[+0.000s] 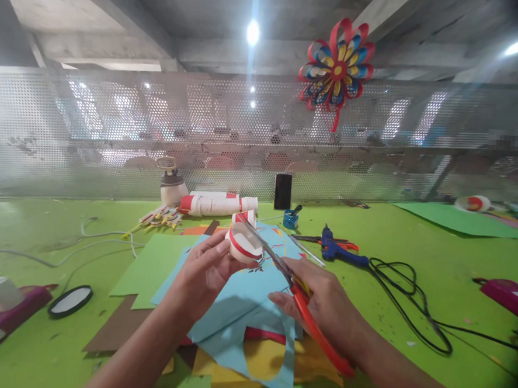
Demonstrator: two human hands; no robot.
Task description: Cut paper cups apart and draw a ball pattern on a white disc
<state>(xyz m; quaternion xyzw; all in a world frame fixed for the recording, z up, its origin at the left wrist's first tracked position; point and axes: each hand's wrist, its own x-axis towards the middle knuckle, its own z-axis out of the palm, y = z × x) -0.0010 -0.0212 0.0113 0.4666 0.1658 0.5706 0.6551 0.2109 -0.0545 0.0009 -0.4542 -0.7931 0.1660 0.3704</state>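
Green covers the whole surface (412, 268) in front of me, backed by a perforated metal screen (114, 126) with a paper flower (337, 67) hung on it. Sheets of coloured paper (244, 292) lie spread under my arms, a blue glue gun (338, 251) and its black cord (410, 308) to the right. My left hand (205, 273) is curled around a paper cup (244, 243), held on its side with the mouth facing me. My right hand (322, 303) is closed through the red handles of the scissors (289, 278), whose long axis runs up and left, blades reaching the cup's rim. The cup sits just left of and beyond my right hand. Whether the blades are parted at the rim I cannot tell; my fingers hide the cup's far side.
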